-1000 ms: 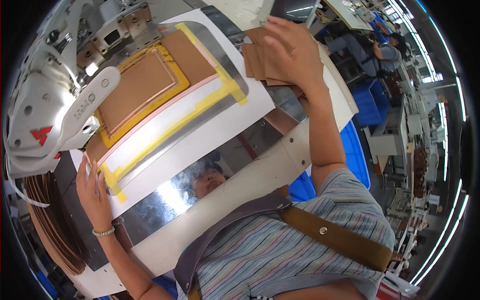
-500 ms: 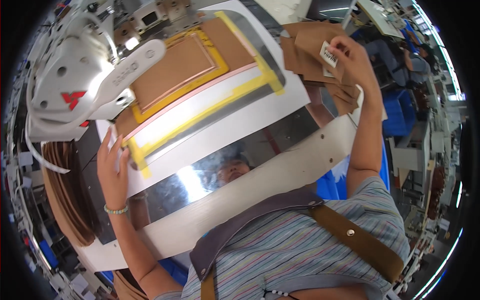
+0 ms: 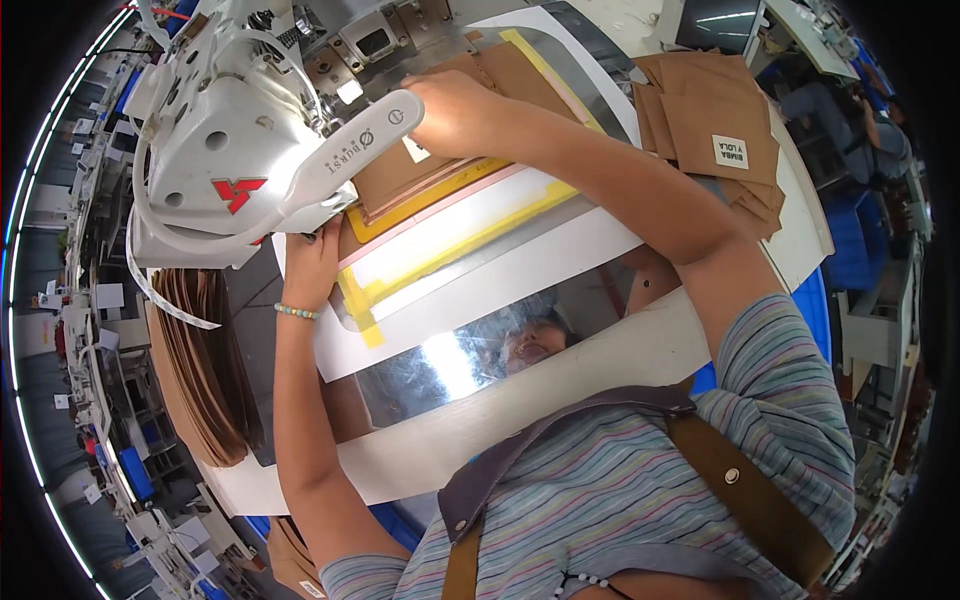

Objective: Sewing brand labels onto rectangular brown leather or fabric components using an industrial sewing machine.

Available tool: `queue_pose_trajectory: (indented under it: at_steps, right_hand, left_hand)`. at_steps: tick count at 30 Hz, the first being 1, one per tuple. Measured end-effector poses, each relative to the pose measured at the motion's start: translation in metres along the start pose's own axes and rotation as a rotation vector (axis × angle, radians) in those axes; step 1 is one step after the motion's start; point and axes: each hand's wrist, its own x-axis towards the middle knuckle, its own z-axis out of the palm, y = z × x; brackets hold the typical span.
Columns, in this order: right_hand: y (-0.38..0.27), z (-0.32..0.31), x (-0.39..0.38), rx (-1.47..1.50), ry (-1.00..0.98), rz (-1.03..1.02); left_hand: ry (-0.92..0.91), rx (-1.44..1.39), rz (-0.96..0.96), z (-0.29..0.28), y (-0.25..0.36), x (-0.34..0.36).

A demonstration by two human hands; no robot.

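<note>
My right hand [image 3: 455,115] reaches across to the yellow-edged frame [image 3: 470,183] on the taped template [image 3: 460,250]. Its fingers are bent over a brown leather-like piece with a white label [image 3: 415,150], which lies inside the frame. The fingertips are partly hidden behind the white paddle-shaped arm [image 3: 360,145] of the sewing machine [image 3: 215,150]. At the template's left corner, my left hand [image 3: 315,265] lies with its fingers out, touching the edge close to the machine head, which covers some of the fingertips.
Several brown pieces [image 3: 700,120] are piled at the right, a white label showing on the top one. A thick stack of brown sheets [image 3: 200,370] stands at the left. The shiny metal plate [image 3: 430,375] lies in front of the template. Further back is a dark screen [image 3: 715,25].
My right hand has gone from the pile at the right to the frame, with a labelled brown piece. My left hand stays by the template's corner. The whole view has shifted.
</note>
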Motion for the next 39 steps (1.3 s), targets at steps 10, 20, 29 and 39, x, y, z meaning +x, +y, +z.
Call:
queue_pose_trajectory:
  at_steps: [10,20,29,39]
  right_hand:
    - [-0.006,0.009,0.004,0.06,-0.075,-0.087]
    - [-0.038,0.03,-0.025,0.454,-0.048,-0.368]
    - [-0.037,0.043,-0.03,0.308,0.056,-0.332]
    - [-0.03,0.039,-0.038,0.318,-0.045,-0.31]
  left_hand:
    - [-0.21,0.179,0.214,0.002,0.006,0.018]
    - [-0.114,0.319,0.273,0.004,-0.011,0.015]
    - [0.217,-0.136,0.009,0.003,-0.102,0.011]
    - [-0.031,0.056,0.167,0.022,-0.021,0.046]
